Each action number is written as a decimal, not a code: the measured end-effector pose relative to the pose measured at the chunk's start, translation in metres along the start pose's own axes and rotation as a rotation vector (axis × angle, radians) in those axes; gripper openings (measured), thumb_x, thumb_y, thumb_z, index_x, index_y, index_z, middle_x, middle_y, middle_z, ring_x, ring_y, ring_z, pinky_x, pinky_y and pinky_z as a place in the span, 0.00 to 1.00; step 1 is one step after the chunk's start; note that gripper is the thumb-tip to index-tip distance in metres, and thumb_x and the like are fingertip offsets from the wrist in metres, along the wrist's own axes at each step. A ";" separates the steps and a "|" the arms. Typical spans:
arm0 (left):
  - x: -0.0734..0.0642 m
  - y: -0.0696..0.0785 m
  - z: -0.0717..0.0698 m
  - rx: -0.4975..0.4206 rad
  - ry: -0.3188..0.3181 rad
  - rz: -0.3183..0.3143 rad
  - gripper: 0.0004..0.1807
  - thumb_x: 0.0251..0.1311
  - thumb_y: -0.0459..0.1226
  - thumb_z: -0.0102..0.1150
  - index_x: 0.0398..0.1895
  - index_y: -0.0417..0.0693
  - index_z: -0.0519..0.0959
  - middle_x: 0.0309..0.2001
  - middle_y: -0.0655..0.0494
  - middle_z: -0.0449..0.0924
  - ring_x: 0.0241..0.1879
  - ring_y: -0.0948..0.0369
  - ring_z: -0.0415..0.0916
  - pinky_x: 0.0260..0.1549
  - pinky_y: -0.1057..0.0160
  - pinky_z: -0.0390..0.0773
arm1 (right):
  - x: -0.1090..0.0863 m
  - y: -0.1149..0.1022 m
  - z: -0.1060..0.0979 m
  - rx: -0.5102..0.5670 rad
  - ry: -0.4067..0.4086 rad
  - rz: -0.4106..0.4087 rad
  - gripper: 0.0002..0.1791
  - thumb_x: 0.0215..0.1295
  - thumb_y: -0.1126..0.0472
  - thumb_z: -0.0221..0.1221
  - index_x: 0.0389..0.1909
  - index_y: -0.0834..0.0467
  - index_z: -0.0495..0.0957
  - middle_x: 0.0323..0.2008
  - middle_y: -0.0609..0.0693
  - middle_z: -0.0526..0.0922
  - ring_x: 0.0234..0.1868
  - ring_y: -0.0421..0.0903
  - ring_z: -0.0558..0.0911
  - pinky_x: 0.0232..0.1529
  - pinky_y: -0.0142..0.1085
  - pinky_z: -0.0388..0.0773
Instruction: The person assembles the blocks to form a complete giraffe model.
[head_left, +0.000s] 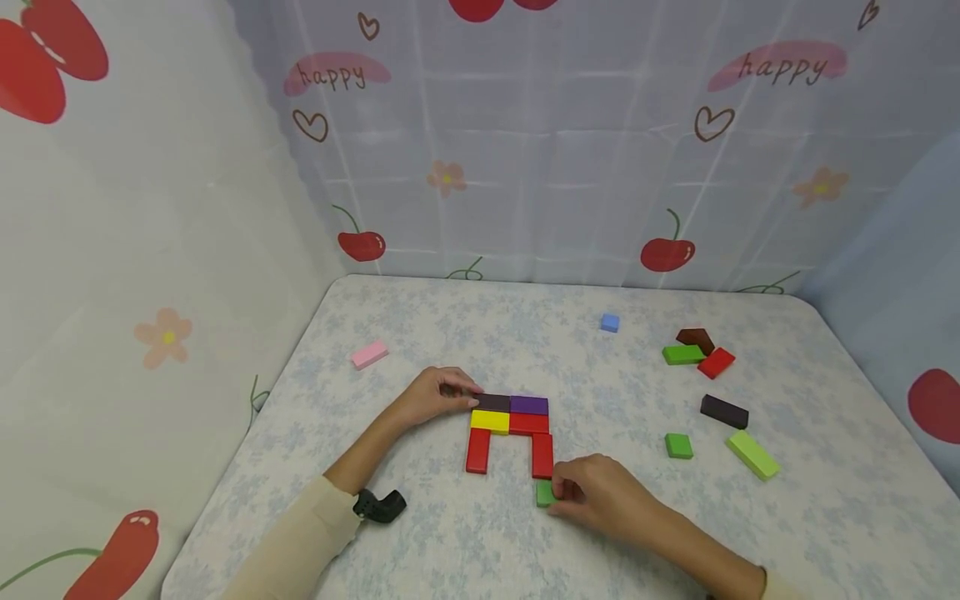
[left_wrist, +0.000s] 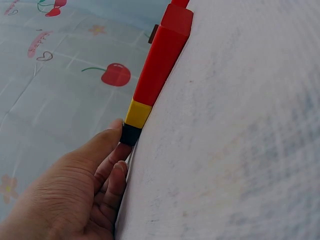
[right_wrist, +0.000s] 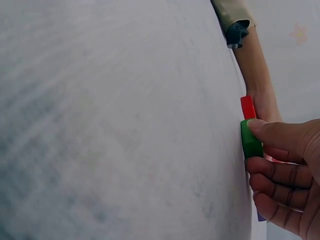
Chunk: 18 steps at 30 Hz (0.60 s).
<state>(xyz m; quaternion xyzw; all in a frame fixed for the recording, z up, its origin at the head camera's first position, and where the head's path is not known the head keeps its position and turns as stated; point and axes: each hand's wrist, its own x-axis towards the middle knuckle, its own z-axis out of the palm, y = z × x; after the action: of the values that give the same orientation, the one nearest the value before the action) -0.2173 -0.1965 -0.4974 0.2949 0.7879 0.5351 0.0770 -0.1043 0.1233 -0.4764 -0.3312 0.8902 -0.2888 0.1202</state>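
In the head view, flat blocks lie together on the table. A dark block (head_left: 492,402) and a purple block (head_left: 529,406) form the back row. Before them sit a yellow block (head_left: 490,422) and a red block (head_left: 528,424), with two red blocks, one on the left (head_left: 477,451) and one on the right (head_left: 542,456), extending toward the person. My left hand (head_left: 435,398) holds the dark block's left end between thumb and finger. My right hand (head_left: 602,497) pinches a small green block (head_left: 545,493) at the near end of the right red block.
Rightward lie a green square block (head_left: 678,446), a lime block (head_left: 753,455), a dark block (head_left: 724,412), and a cluster of brown (head_left: 696,340), green (head_left: 682,355) and red (head_left: 716,363) blocks. A blue block (head_left: 611,322) is at the back, a pink one (head_left: 370,355) at left.
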 end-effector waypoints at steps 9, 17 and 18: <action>0.001 -0.017 0.001 0.031 -0.006 -0.006 0.11 0.62 0.34 0.71 0.47 0.48 0.89 0.43 0.54 0.86 0.34 0.60 0.75 0.32 0.66 0.74 | 0.001 0.001 0.003 0.023 0.024 -0.003 0.13 0.57 0.54 0.75 0.26 0.45 0.78 0.19 0.32 0.72 0.22 0.31 0.70 0.25 0.28 0.73; 0.007 -0.036 0.000 0.028 0.002 -0.014 0.11 0.61 0.38 0.72 0.46 0.54 0.90 0.43 0.59 0.86 0.34 0.59 0.76 0.32 0.65 0.74 | 0.004 0.001 0.001 0.010 0.035 -0.024 0.12 0.57 0.54 0.75 0.26 0.46 0.78 0.20 0.32 0.72 0.23 0.31 0.70 0.26 0.28 0.73; 0.007 -0.036 0.001 0.029 0.003 -0.015 0.11 0.61 0.37 0.72 0.47 0.53 0.90 0.43 0.58 0.86 0.34 0.59 0.75 0.32 0.66 0.74 | 0.004 0.001 0.001 0.011 0.035 -0.024 0.12 0.57 0.54 0.75 0.26 0.46 0.79 0.20 0.32 0.72 0.23 0.31 0.70 0.26 0.28 0.73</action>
<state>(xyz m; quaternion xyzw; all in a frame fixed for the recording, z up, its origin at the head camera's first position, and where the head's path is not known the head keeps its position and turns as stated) -0.2367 -0.2013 -0.5284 0.2893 0.7977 0.5237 0.0752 -0.1074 0.1206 -0.4777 -0.3361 0.8866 -0.3006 0.1030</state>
